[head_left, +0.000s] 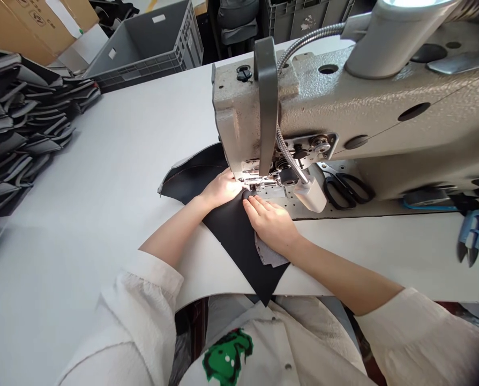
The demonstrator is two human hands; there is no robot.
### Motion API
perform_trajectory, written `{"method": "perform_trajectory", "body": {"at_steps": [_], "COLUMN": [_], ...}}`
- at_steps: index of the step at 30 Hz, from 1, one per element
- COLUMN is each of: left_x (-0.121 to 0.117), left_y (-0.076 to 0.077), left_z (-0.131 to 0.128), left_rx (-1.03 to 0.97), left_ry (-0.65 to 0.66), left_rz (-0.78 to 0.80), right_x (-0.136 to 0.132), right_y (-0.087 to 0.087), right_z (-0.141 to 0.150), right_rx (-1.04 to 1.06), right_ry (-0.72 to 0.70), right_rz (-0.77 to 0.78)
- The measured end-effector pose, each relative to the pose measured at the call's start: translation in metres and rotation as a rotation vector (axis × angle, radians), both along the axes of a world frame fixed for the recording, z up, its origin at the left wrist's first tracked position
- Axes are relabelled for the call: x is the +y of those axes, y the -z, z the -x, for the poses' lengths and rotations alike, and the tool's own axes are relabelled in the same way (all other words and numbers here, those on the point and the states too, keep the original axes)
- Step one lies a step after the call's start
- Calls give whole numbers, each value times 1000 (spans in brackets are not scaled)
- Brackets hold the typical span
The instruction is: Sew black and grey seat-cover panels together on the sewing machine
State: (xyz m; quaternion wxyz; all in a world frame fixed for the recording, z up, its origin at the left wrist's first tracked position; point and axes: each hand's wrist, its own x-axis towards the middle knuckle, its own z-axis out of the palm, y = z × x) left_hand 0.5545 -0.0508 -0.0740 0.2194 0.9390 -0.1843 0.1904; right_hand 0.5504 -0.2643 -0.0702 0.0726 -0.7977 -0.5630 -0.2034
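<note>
A black leather-like piece [235, 225] with a grey fabric underside lies under the head of a sewing machine [243, 118]. Its left end curves up the table, and its pointed lower end hangs over the front edge. My left hand [222, 188] rests on the piece left of the presser foot [257, 185], fingers stretched toward it and tips partly hidden by the machine head. Flat on the piece's right edge lies my right hand [274, 221], fingers extended just in front of the foot. A grey mesh-like flap [268, 253] shows beneath that palm.
Black-handled scissors [346, 187] lie on the machine bed, right of a small white lamp [311, 194]. Blue thread snips [471, 236] are at far right. Stacked black-and-grey pieces [22, 128] fill the left side. Behind the table stands a grey crate [147, 43] near a cardboard box [34, 27].
</note>
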Motion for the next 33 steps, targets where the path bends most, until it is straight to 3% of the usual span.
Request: {"method": "perform_trajectory", "body": {"at_steps": [6,10,17,21,26,29,33], "left_x": [-2,-3,6,9,6,-1,-19], "left_y": [4,3,-2,-3,-4,-8,-13], "left_z": [5,12,30,29,21,45,119], "left_rx": [-51,-40,-125,-127,53,219,325], "left_ry": [-3,-84,-334,-409,-456,-493,-651], "left_rz": [-17,-18,200,274,109,-85,-254], "right_x": [-1,-2,-2,-1,-1,-1,-5], "right_y": [-3,-6,-9,-7,-8,-8,-10], "right_z": [4,4,2,0,-2,5,35], "right_rx": [35,86,192,228,263,298,362], "right_ry": [4,5,40,70,76,-3,-264], "right_rz": [39,52,69,38,35,19,-53]}}
